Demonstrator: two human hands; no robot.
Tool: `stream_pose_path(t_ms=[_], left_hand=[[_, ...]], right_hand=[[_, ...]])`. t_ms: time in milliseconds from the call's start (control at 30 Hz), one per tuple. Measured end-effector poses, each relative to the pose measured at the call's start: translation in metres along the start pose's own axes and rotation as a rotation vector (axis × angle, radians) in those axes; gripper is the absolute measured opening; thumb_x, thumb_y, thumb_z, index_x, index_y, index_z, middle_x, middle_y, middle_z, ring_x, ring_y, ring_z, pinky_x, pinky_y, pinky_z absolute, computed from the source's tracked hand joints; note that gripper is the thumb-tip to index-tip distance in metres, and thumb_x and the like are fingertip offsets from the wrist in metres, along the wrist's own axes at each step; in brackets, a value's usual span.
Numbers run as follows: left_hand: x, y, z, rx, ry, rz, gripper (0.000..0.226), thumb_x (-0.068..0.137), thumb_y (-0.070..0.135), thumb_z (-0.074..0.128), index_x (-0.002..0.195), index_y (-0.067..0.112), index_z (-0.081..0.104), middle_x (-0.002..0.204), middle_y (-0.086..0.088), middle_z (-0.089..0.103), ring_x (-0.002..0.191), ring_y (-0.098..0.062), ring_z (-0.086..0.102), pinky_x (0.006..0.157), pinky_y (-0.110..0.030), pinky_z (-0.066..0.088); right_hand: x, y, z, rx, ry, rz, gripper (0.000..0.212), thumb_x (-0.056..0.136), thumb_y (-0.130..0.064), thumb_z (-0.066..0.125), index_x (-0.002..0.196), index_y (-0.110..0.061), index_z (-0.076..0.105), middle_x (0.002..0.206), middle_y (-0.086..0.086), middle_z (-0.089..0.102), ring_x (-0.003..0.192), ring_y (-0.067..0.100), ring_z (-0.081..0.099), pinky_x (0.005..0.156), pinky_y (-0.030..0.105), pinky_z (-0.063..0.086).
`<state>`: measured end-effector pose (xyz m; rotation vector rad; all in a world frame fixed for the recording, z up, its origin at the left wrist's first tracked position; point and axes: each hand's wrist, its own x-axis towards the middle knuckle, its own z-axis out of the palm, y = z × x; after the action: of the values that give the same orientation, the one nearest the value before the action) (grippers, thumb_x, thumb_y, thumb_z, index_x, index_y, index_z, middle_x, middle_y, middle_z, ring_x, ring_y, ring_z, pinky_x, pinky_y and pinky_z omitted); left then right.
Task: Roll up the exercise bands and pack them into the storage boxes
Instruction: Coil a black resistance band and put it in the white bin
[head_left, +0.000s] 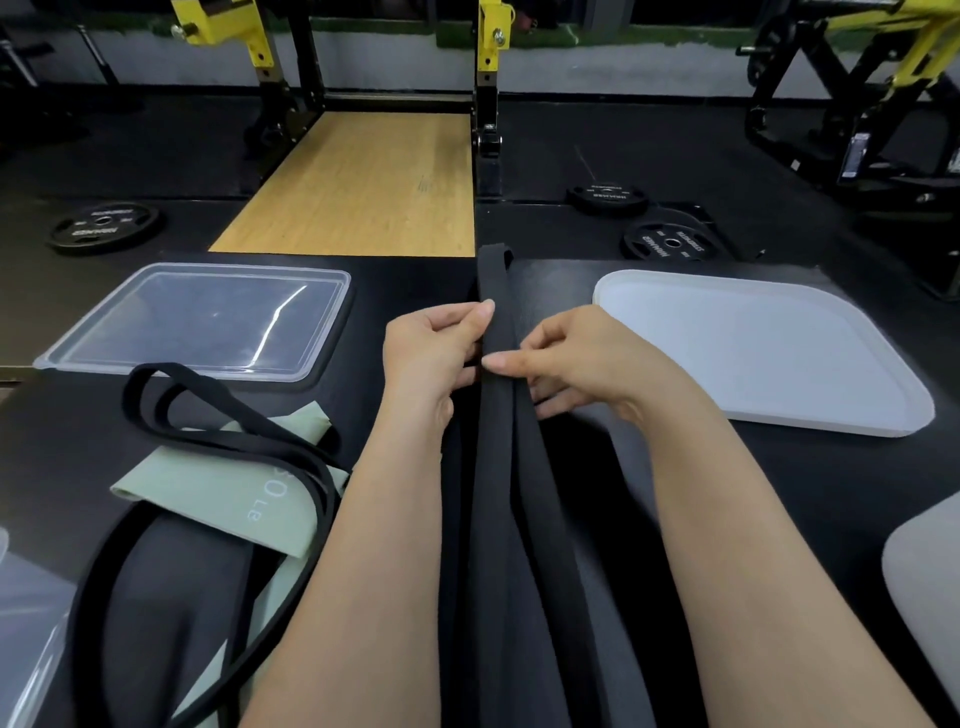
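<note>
At the far left, a round black weight plate (104, 227) lies flat on the dark floor (675, 161). Near it sits a clear plastic lid (200, 319). Just below the lid, a thin black band (228, 441) curls in loops. It lies across a pale green band (228, 493) with white letters on it. At the bottom left corner, part of a clear box (26, 613) shows.

Behind these, in the middle, there is a wooden platform (358, 187) with a black and yellow rack (483, 67) standing on it.

In the middle, a wide black band (498, 441) lies in a long straight line, running away from the person. Its far end is a small loop near the edge of the wooden platform. The left hand (431, 353) grips the band from the left side, with the thumb on top and the fingers curled under. The right hand (576, 358) pinches the band from the right side. Its thumb presses on top and the fingers are bent beneath. The two hands are close together, with the band between them.

To the right lies a white lid (753, 353), flat on the floor. Behind it, two more black plates (670, 241) lie on the floor. At the far right edge, a bit of a grey box (930, 571) peeks in.
</note>
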<state>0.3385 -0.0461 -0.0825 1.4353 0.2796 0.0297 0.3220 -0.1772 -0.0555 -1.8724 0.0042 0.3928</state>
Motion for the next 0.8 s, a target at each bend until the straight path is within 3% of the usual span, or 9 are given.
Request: stream_pose_path(t_ms=[100,167,267,400,500,633,800], left_hand=[[0.002,-0.001,0.003,0.017,0.036,0.042,0.005,0.083,0.024,0.07,0.078,0.025,0.069,0.076,0.006,0.068,0.073,-0.006,0.063,0.054,-0.019,0.052],[0.003,-0.003,0.003,0.059,0.016,0.041,0.004,0.085,0.028,0.068,0.081,0.027,0.068,0.082,0.004,0.07,0.079,-0.009,0.065,0.061,-0.023,0.055],[0.004,-0.006,0.0,0.103,-0.081,-0.013,0.006,0.089,0.029,0.062,0.089,0.026,0.067,0.089,-0.007,0.066,0.083,-0.019,0.062,0.078,-0.035,0.058],[0.002,-0.007,-0.003,0.151,-0.182,-0.034,0.027,0.09,0.022,0.061,0.116,0.013,0.063,0.095,-0.007,0.066,0.087,-0.016,0.063,0.067,-0.025,0.057],[0.001,-0.008,-0.003,0.149,-0.175,-0.021,0.034,0.088,0.016,0.063,0.121,0.01,0.059,0.102,-0.006,0.069,0.092,-0.015,0.068,0.068,-0.025,0.058],[-0.003,-0.01,0.001,0.163,-0.104,0.019,0.031,0.086,0.016,0.067,0.116,0.011,0.063,0.099,-0.003,0.069,0.091,-0.013,0.067,0.072,-0.027,0.058],[-0.007,-0.012,0.005,0.245,-0.057,0.049,0.014,0.084,0.022,0.069,0.096,0.016,0.069,0.095,-0.003,0.071,0.094,-0.016,0.067,0.077,-0.031,0.057]], right_hand=[[0.004,0.001,0.001,0.014,0.045,-0.008,0.023,0.078,-0.009,0.075,0.074,-0.006,0.053,0.046,-0.005,0.06,0.045,0.005,0.063,0.045,0.018,0.05],[0.007,0.004,0.002,0.053,0.081,-0.008,0.021,0.077,-0.008,0.076,0.075,-0.006,0.055,0.046,-0.006,0.059,0.043,0.003,0.061,0.045,0.016,0.049],[0.012,0.01,0.004,0.127,0.156,-0.022,0.017,0.078,-0.01,0.076,0.082,-0.005,0.06,0.061,0.0,0.062,0.045,0.001,0.062,0.047,0.015,0.049],[0.019,0.016,0.004,0.204,0.268,-0.044,0.018,0.078,-0.011,0.076,0.087,-0.005,0.062,0.069,0.002,0.063,0.046,-0.001,0.061,0.047,0.014,0.048],[0.024,0.021,0.004,0.167,0.29,-0.038,0.025,0.077,-0.015,0.077,0.094,-0.004,0.064,0.077,0.005,0.066,0.059,0.006,0.065,0.054,0.018,0.052],[0.025,0.023,0.004,0.078,0.292,-0.038,0.015,0.08,-0.019,0.075,0.083,-0.01,0.063,0.077,0.009,0.066,0.07,0.016,0.065,0.07,0.028,0.058],[0.022,0.023,0.006,0.012,0.356,-0.028,0.022,0.081,-0.022,0.073,0.067,-0.015,0.058,0.07,0.009,0.063,0.071,0.021,0.062,0.084,0.045,0.056]])
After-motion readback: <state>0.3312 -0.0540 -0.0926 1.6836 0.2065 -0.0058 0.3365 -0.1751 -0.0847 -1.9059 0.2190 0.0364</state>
